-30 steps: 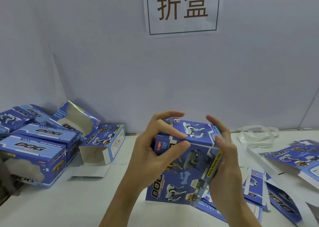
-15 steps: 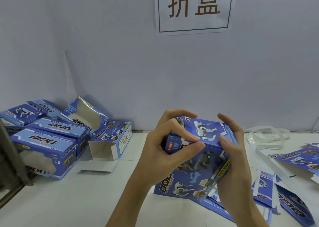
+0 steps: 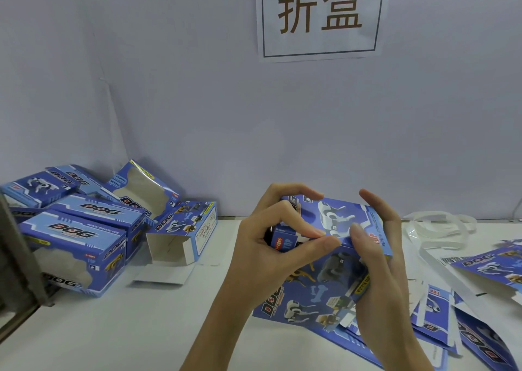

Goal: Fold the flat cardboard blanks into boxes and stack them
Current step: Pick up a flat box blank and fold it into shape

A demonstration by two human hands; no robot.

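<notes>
Two hands grip one box (image 3: 336,246) above the table (image 3: 141,328): the left hand (image 3: 271,255) now pinches its end flap further shut than a second ago, the right hand (image 3: 378,263) steadying. Closing seems nearly done. About six folded boxes (image 3: 84,229) sit left; several flat blanks (image 3: 480,328) lie right.

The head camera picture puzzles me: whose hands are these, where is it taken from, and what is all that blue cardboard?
No machine here: a person wears a camera on the head, looking down at their own hands. The left hand and right hand together hold a blue toy-dog box, half folded. Finished boxes pile up at the left of the white table; flat blanks lie at the right. The wall sign reads "fold boxes".
</notes>
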